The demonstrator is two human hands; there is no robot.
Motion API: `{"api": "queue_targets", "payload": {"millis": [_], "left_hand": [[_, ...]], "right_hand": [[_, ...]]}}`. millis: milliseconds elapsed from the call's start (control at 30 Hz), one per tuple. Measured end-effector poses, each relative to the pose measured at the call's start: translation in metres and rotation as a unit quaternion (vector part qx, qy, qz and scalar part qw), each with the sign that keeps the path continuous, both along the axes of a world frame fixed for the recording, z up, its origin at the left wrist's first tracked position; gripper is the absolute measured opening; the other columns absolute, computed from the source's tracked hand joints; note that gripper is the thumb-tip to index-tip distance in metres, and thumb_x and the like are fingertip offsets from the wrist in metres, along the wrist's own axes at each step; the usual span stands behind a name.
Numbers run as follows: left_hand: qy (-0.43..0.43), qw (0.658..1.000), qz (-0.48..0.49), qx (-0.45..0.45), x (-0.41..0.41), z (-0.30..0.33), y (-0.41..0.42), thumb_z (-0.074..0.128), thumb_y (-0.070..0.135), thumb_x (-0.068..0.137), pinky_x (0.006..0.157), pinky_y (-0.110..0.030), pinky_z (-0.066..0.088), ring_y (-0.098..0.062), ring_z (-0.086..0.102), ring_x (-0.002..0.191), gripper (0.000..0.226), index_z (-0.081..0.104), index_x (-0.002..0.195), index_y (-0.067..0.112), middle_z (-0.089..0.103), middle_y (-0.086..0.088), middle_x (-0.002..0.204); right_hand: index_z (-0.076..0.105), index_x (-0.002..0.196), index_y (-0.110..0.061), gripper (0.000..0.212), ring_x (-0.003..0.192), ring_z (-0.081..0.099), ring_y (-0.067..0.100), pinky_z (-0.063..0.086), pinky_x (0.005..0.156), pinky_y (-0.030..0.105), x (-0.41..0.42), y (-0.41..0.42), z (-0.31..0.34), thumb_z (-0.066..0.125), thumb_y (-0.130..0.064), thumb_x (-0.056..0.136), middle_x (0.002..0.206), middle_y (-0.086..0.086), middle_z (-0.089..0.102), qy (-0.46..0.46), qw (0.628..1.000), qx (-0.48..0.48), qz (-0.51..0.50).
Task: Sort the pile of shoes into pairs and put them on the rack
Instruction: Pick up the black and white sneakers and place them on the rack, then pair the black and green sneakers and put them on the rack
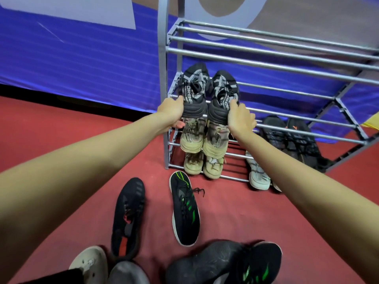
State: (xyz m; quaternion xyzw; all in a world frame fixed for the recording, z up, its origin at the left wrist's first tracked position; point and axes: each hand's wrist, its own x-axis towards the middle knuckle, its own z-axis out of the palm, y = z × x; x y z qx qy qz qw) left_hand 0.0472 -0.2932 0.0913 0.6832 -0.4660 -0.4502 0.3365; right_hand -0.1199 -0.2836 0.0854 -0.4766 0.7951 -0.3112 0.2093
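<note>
A grey metal shoe rack [272, 52] stands against a blue wall. My left hand [172, 113] grips the heel of the left black-and-grey shoe [194, 87], and my right hand [240, 117] grips the heel of the matching right black-and-grey shoe [223, 89]. Both shoes rest side by side on a middle shelf at the rack's left end. Below them sit a camouflage-and-beige pair [203, 138] and a tan pair [203, 165]. On the red floor lie a black shoe with red marks [127, 216] and a black shoe with green stripes [185, 210].
A dark mesh pair [291, 136] and a white shoe [257, 173] sit on the rack's lower shelves to the right. Near the bottom edge are a black-and-green shoe [260, 265], a dark shoe [205, 263], a grey shoe [127, 273] and a beige clog [90, 261].
</note>
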Motion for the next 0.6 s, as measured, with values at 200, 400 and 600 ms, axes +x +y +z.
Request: {"api": "queue_targets", "payload": {"millis": [200, 400, 600], "left_hand": [[-0.155, 0.979, -0.054, -0.117, 0.002, -0.028, 0.06, 0.042, 0.029, 0.094, 0.086, -0.043, 0.052, -0.035, 0.066, 0.093, 0.036, 0.049, 0.125, 0.012, 0.069, -0.016, 0.103], [-0.166, 0.976, -0.131, -0.045, -0.002, -0.066, 0.135, 0.05, 0.009, 0.082, 0.085, -0.039, 0.053, -0.033, 0.067, 0.093, 0.027, 0.059, 0.108, 0.015, 0.069, -0.009, 0.087], [-0.168, 0.966, -0.199, 0.006, -0.034, -0.108, 0.197, 0.047, 0.003, 0.081, 0.081, -0.028, 0.046, -0.029, 0.066, 0.094, 0.032, 0.061, 0.11, 0.008, 0.072, -0.016, 0.097]], "right_hand": [[0.047, 0.128, -0.004, 0.041, 0.127, 0.036, 0.035, 0.024, 0.103, 0.036, -0.009, 0.076, -0.03, 0.041, -0.03, 0.097, 0.134, 0.019, 0.047, 0.07, 0.989, -0.112, 0.072], [0.042, 0.126, 0.005, 0.051, 0.117, 0.044, 0.04, 0.031, 0.1, 0.041, -0.033, 0.153, -0.075, 0.047, -0.025, 0.085, 0.124, 0.025, 0.05, 0.117, 0.973, -0.005, 0.199], [0.036, 0.132, 0.004, 0.053, 0.126, 0.039, 0.041, 0.03, 0.105, 0.037, -0.074, 0.232, -0.116, 0.056, -0.018, 0.089, 0.133, 0.029, 0.041, 0.062, 0.954, 0.237, 0.176]]}}
